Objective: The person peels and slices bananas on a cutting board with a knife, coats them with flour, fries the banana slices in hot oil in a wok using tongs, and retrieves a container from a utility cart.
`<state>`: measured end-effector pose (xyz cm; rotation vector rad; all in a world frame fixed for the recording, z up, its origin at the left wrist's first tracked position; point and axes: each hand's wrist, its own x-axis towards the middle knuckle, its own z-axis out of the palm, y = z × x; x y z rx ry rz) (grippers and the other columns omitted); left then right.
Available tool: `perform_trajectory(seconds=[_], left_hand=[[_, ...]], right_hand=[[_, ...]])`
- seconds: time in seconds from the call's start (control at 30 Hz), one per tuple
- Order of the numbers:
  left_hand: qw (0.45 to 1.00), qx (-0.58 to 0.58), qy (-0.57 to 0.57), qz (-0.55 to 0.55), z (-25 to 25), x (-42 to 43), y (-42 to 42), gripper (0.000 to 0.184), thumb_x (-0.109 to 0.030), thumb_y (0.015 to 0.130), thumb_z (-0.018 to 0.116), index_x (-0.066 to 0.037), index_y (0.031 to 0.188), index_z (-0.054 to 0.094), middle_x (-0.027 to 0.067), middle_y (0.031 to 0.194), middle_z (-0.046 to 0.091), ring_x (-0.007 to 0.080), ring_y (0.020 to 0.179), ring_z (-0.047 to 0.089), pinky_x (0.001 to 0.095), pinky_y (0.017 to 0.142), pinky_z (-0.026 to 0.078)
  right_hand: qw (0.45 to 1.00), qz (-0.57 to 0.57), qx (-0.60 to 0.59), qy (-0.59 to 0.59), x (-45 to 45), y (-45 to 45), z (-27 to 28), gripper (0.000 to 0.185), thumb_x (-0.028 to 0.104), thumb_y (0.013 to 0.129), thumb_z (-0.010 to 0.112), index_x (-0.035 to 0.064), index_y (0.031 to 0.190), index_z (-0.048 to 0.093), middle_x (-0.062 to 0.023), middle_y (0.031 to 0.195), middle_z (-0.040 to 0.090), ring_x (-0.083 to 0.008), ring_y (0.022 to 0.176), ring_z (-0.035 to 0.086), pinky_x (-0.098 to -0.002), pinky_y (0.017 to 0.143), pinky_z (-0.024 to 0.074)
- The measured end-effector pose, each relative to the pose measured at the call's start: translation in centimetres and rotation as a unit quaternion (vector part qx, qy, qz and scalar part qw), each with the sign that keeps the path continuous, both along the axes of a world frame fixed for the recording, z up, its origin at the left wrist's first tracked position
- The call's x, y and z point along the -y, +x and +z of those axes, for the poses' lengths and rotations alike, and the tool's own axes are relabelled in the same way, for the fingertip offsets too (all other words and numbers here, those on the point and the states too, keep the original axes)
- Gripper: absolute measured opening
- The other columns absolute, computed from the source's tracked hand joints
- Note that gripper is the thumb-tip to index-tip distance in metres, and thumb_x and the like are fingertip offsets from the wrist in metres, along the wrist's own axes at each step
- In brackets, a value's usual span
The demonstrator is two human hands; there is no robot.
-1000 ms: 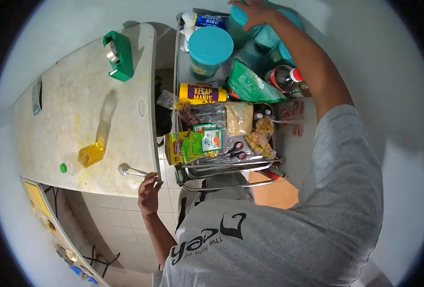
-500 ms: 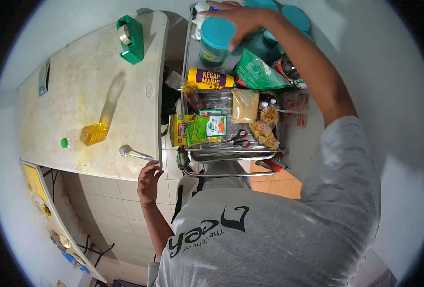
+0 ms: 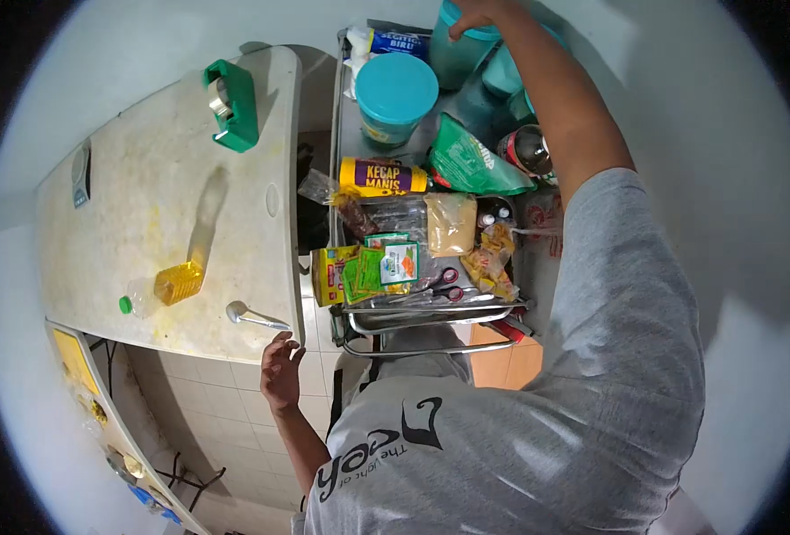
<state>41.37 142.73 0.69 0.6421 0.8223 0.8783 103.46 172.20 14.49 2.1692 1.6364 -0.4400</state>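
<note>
At the top edge, my right hand (image 3: 482, 12) is over the lid of a tall teal-lidded container (image 3: 457, 61); one digit points down across the lid, and the rest is cut off or hidden, so its grip is unclear. My left hand (image 3: 281, 374) hangs by the white table's edge, fingers loosely bent and apart, holding nothing, just below a metal spoon's handle (image 3: 265, 318). Another teal-lidded tub (image 3: 397, 94) stands near a blue packet (image 3: 400, 45). Below lie a yellow Kecap Manis pack (image 3: 382, 176) and a green pouch (image 3: 473, 159).
On the white table (image 3: 118, 241) are a green tape dispenser (image 3: 236, 105), a bottle of yellow oil (image 3: 179, 283) lying down and a grey device (image 3: 81, 176). A metal tray (image 3: 395, 214) bears sachets, a bag of beige powder (image 3: 451, 225) and scissors (image 3: 448, 283). Dark bottles (image 3: 527, 150) stand at the right.
My right hand swept left over the nearer tub, then moved back up and right to the tall container. My left hand stays by the table edge. The view shifted and came back.
</note>
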Motion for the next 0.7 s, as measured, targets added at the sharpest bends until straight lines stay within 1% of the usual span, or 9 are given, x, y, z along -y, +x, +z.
perform_trajectory(seconds=[0.07,0.17,0.2,0.27,0.37,0.47,0.57,0.67,0.7], left_hand=[[1.000,-0.001,-0.007,-0.005,0.0,-0.1,0.6,0.049,-0.035,0.076,0.057,-0.010,0.118,0.058,0.0127,0.132,0.048,0.0239,0.113,0.051,0.0438,0.097,0.039],[0.999,-0.020,-0.021,-0.019,-0.5,-0.4,1.2,0.049,-0.034,0.075,0.057,-0.009,0.118,0.058,0.0125,0.132,0.048,0.0230,0.113,0.051,0.0435,0.097,0.038],[1.000,-0.012,-0.015,-0.021,-0.7,-0.5,1.4,0.049,-0.033,0.075,0.058,-0.008,0.117,0.058,0.0119,0.131,0.049,0.0225,0.113,0.051,0.0434,0.098,0.039],[0.999,0.000,-0.038,-0.008,-1.0,-0.6,1.9,0.049,-0.033,0.074,0.058,-0.008,0.117,0.058,0.0116,0.131,0.049,0.0225,0.113,0.052,0.0427,0.098,0.038],[0.998,0.008,-0.058,-0.021,-2.0,-1.2,2.4,0.049,-0.032,0.074,0.058,-0.008,0.117,0.058,0.0118,0.130,0.049,0.0226,0.112,0.052,0.0423,0.097,0.039],[0.998,0.002,-0.043,-0.039,-1.0,-2.0,3.6,0.049,-0.032,0.075,0.058,-0.008,0.118,0.058,0.0121,0.130,0.049,0.0227,0.112,0.052,0.0422,0.097,0.039],[0.999,0.005,-0.023,-0.043,-1.2,-2.0,3.1,0.049,-0.032,0.076,0.057,-0.009,0.119,0.058,0.0126,0.131,0.049,0.0227,0.112,0.052,0.0424,0.097,0.040],[0.999,-0.019,-0.033,-0.016,-0.8,-1.3,2.3,0.049,-0.033,0.077,0.056,-0.009,0.120,0.057,0.0128,0.132,0.048,0.0231,0.111,0.052,0.0423,0.097,0.040],[0.999,-0.013,-0.026,-0.025,-0.5,-1.1,2.1,0.049,-0.035,0.079,0.055,-0.009,0.120,0.057,0.0126,0.133,0.048,0.0235,0.110,0.052,0.0423,0.097,0.039]], right_hand=[[1.000,-0.006,-0.013,0.008,0.0,0.2,-0.5,0.114,0.056,0.066,0.075,0.0195,0.151,0.010,-0.0163,0.151,0.023,-0.0352,0.136,0.029,-0.0564,0.108,0.0301],[0.998,0.058,-0.032,0.008,-0.4,2.3,-2.5,0.114,0.058,0.067,0.074,0.0186,0.151,0.007,-0.0159,0.152,0.021,-0.0362,0.136,0.027,-0.0581,0.107,0.0293],[0.998,0.054,-0.002,-0.012,0.4,1.3,-1.8,0.114,0.059,0.068,0.073,0.0183,0.151,0.006,-0.0160,0.153,0.020,-0.0364,0.137,0.026,-0.0591,0.107,0.0289],[0.996,0.047,0.060,-0.042,2.3,-1.8,0.8,0.115,0.059,0.068,0.072,0.0178,0.151,0.004,-0.0162,0.153,0.019,-0.0370,0.137,0.025,-0.0611,0.106,0.0281],[0.994,0.085,0.071,0.003,2.5,-1.3,-1.8,0.116,0.059,0.069,0.072,0.0185,0.151,0.002,-0.0168,0.154,0.017,-0.0377,0.138,0.023,-0.0644,0.104,0.0268],[0.995,0.081,0.055,0.015,1.8,-0.8,-2.3,0.115,0.056,0.069,0.073,0.0159,0.151,0.003,-0.0174,0.153,0.019,-0.0368,0.136,0.027,-0.0599,0.106,0.0297],[0.996,0.064,-0.047,0.029,0.7,1.5,-1.7,0.113,0.053,0.070,0.073,0.0122,0.151,0.005,-0.0184,0.152,0.021,-0.0359,0.135,0.031,-0.0534,0.107,0.0334],[0.998,0.018,-0.058,0.016,0.5,1.7,-0.6,0.112,0.049,0.070,0.073,0.0088,0.150,0.006,-0.0190,0.152,0.022,-0.0353,0.134,0.032,-0.0486,0.107,0.0358],[0.997,0.011,-0.074,0.015,0.5,1.8,-0.7,0.111,0.048,0.070,0.073,0.0097,0.150,0.007,-0.0186,0.152,0.022,-0.0354,0.135,0.032,-0.0493,0.107,0.0353]])
